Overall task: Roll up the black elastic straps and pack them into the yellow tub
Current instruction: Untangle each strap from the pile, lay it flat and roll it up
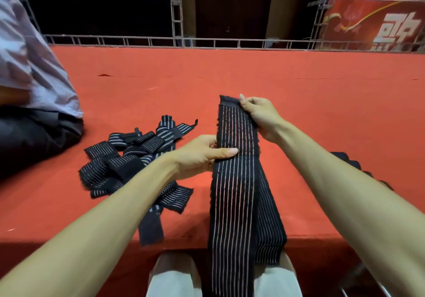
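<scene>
Above the red table (pixel 299 113), the right hand (pixel 262 117) is pinching the soft, stretchy strap (pixel 236 181) at its end; the left hand (pixel 200 154) is gripping mid-length.

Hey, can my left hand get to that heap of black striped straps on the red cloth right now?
Probably yes. The heap of black striped elastic straps lies close beside the left hand, with nothing between them. But its grip is on the long black striped strap, so it must let go first.
</scene>
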### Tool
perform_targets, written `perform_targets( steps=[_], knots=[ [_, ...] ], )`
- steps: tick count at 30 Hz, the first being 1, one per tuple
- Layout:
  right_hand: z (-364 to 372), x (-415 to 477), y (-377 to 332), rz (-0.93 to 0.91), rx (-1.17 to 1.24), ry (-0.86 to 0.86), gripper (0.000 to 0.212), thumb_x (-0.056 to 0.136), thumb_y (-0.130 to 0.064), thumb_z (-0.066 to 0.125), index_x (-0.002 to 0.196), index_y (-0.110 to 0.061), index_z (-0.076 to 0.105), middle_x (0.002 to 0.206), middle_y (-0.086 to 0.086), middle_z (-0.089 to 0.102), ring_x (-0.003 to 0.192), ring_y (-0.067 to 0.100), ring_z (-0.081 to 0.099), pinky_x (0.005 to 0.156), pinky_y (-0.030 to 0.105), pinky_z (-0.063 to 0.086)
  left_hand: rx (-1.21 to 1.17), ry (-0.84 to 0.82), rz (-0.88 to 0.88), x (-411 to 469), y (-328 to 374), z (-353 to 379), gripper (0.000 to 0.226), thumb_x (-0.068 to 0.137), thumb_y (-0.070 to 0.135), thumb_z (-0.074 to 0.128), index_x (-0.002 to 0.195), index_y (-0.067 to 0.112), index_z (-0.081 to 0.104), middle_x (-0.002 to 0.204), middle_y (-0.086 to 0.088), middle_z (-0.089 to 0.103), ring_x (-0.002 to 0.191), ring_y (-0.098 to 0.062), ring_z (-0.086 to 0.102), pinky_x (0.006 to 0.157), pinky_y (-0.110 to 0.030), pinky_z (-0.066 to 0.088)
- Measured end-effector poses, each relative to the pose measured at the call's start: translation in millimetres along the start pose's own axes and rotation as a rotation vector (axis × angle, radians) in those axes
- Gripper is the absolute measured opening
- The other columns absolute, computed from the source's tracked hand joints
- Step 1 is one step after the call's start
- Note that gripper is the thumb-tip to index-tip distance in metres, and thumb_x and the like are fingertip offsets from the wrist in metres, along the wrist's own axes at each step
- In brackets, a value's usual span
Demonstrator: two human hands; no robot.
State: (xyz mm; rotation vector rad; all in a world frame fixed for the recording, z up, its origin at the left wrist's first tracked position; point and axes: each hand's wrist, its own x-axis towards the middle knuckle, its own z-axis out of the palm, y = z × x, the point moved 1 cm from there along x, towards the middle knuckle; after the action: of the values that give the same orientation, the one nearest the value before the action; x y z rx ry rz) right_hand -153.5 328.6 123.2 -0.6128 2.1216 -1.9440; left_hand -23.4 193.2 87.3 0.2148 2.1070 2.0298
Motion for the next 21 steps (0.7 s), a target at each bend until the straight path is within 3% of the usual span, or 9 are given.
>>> perform_targets(
  steps=[3,6,9,11,14,17,19,21],
  knots=[
    [-3,8,30,0.101,-0.206,-0.099,0.021,0.103,-0.022,0.046,0.085,-0.016,0.054,0.073,0.001,0.052,0.061,0.012,0.044,0.054,0.026,0.033,0.027,0.036,-0.097,8,-35,-2,0.016,0.093,0.013,0.061,0.108,0.008,0.063,0.106,-0.007,0.07,0.096,-0.02,0.067,0.085,-0.036,0.055],
    [-7,23,62,0.105,-0.353,-0.144,0.014,0.1,-0.014,0.05,0.09,-0.013,0.059,0.076,0.002,0.05,0.061,0.01,0.037,0.052,0.024,0.027,0.117,0.104,-0.19,24,-78,-8,0.014,0.096,0.019,0.058,0.105,0.01,0.064,0.1,-0.008,0.069,0.089,-0.023,0.065,0.082,-0.041,0.053],
    [-9,44,91,0.087,-0.403,-0.115,0.005,0.093,-0.013,0.063,0.092,-0.011,0.068,0.072,-0.004,0.058,0.059,0.005,0.045,0.051,0.016,0.034,0.149,0.165,-0.206,44,-111,-14,0.016,0.1,0.019,0.051,0.103,0.01,0.064,0.091,-0.001,0.069,0.073,-0.007,0.065,0.062,-0.018,0.049],
    [-8,59,108,0.079,-0.46,-0.066,0.012,0.085,-0.016,0.074,0.094,-0.009,0.071,0.072,-0.007,0.061,0.062,0.002,0.05,0.058,0.017,0.039,0.244,0.213,-0.175,52,-122,-18,0.013,0.099,0.017,0.052,0.102,0.013,0.064,0.09,0.006,0.068,0.068,0.004,0.064,0.053,-0.011,0.043],
    [-6,80,134,0.113,-0.53,-0.049,0.015,0.077,-0.019,0.082,0.085,-0.013,0.072,0.072,-0.004,0.064,0.062,0.004,0.055,0.058,0.015,0.042,0.553,0.256,-0.132,66,-145,-36,0.014,0.095,0.027,0.061,0.101,0.017,0.068,0.093,0.008,0.069,0.08,-0.005,0.065,0.064,-0.019,0.047],
    [1,92,157,0.149,-0.527,-0.042,0.016,0.076,-0.013,0.082,0.083,-0.009,0.069,0.067,0.002,0.065,0.045,0.0,0.058,0.044,0.008,0.041,0.878,0.388,-0.129,75,-164,-48,0.025,0.088,0.04,0.065,0.071,0.024,0.058,0.076,0.007,0.054,0.076,-0.016,0.052,0.074,-0.036,0.04],
    [7,103,173,0.166,-0.553,-0.036,0.016,0.076,-0.012,0.082,0.079,-0.011,0.066,0.065,0.004,0.066,0.039,-0.004,0.056,0.043,0.008,0.041,0.919,0.504,-0.124,81,-170,-49,0.042,0.084,0.045,0.068,0.059,0.025,0.041,0.071,0.007,0.045,0.073,-0.016,0.044,0.071,-0.037,0.033],
    [14,112,189,0.191,-0.57,-0.027,0.017,0.076,-0.01,0.082,0.077,-0.011,0.065,0.067,0.006,0.068,0.038,-0.003,0.056,0.042,0.01,0.043,0.936,0.586,-0.121,86,-175,-49,0.043,0.08,0.049,0.07,0.061,0.026,0.039,0.073,0.007,0.044,0.079,-0.017,0.044,0.072,-0.036,0.031]
  ],
)
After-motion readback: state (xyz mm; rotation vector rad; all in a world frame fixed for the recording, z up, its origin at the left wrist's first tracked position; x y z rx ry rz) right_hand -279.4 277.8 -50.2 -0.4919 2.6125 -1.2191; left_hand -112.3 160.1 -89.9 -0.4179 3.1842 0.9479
